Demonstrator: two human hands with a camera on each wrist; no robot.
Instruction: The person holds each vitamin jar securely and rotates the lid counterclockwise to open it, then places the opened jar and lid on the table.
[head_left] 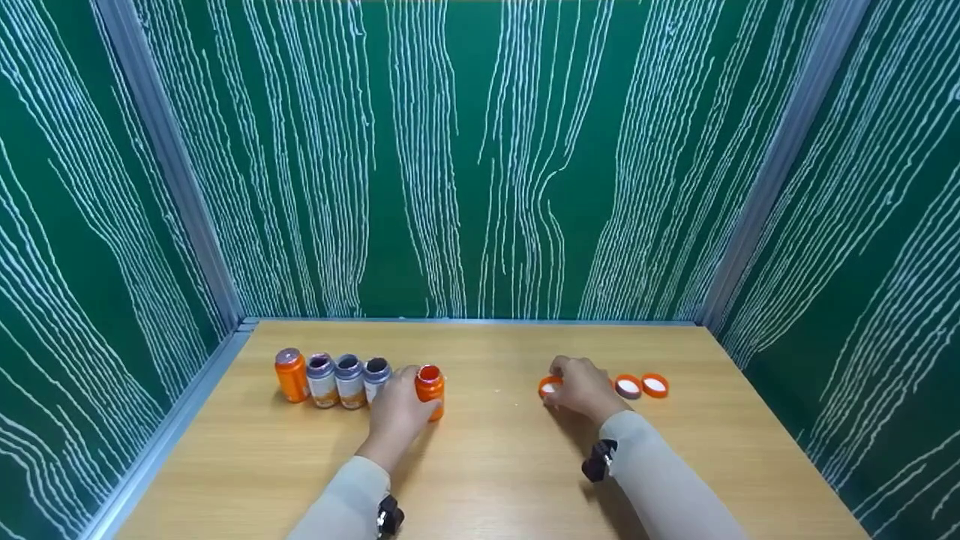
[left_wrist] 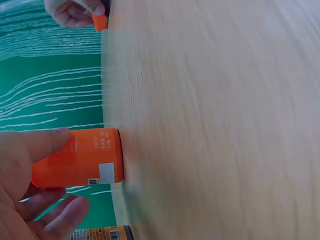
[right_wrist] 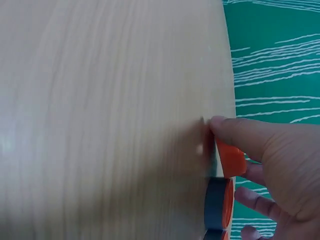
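My left hand [head_left: 400, 409] holds an upright orange bottle [head_left: 430, 386] with an open mouth, thumb on one side and fingers on the other. Its base is on the table in the left wrist view, where the thumb lies along the printed orange side [left_wrist: 85, 157]. My right hand [head_left: 585, 386] pinches an orange cap [right_wrist: 231, 159] between thumb and fingers. That cap looks tilted at the tabletop in the right wrist view. Beside it lie a dark-sided cap [head_left: 628, 387] with an orange rim and an orange cap [head_left: 655, 385]. The right hand may hide more caps.
Left of the left hand stand three grey-and-white bottles [head_left: 349, 381] with dark open mouths, the nearest partly covered by fingers. An orange bottle [head_left: 292, 376] with a silvery top ends the row. Green walls [head_left: 480, 187] with white lines border the wooden table [head_left: 487, 465].
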